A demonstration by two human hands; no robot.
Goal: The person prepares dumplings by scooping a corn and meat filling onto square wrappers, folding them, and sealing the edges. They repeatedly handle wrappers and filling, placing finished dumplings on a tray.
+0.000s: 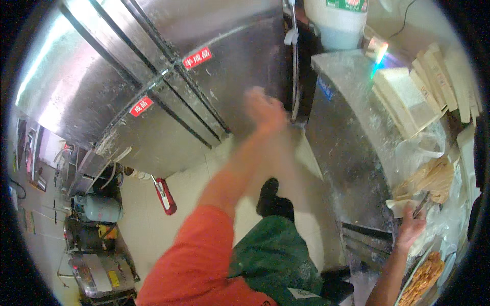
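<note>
My left hand (266, 109), blurred, reaches out in front of a stainless-steel refrigerator door (245, 69). Its fingers look loosely spread, and nothing shows in them. Over the worktop at the right, my right hand (412, 225) grips a slim dark metal tool (422, 205), whose exact kind is unclear. A piece of white paper (400, 207) lies against its fingers; whether they pinch it I cannot tell. Just beyond is a crumpled brown bag (428, 179). Closer to me, a tray holds shredded brown-orange food (425, 277).
Paper bags (407, 101) and a clear plastic bag (423, 145) lie on the steel counter (350, 82). A white bucket (340, 26) stands past its far end. At left are a gas cylinder (98, 207), a metal appliance (101, 273) and a red-and-white object (165, 196) near the refrigerator.
</note>
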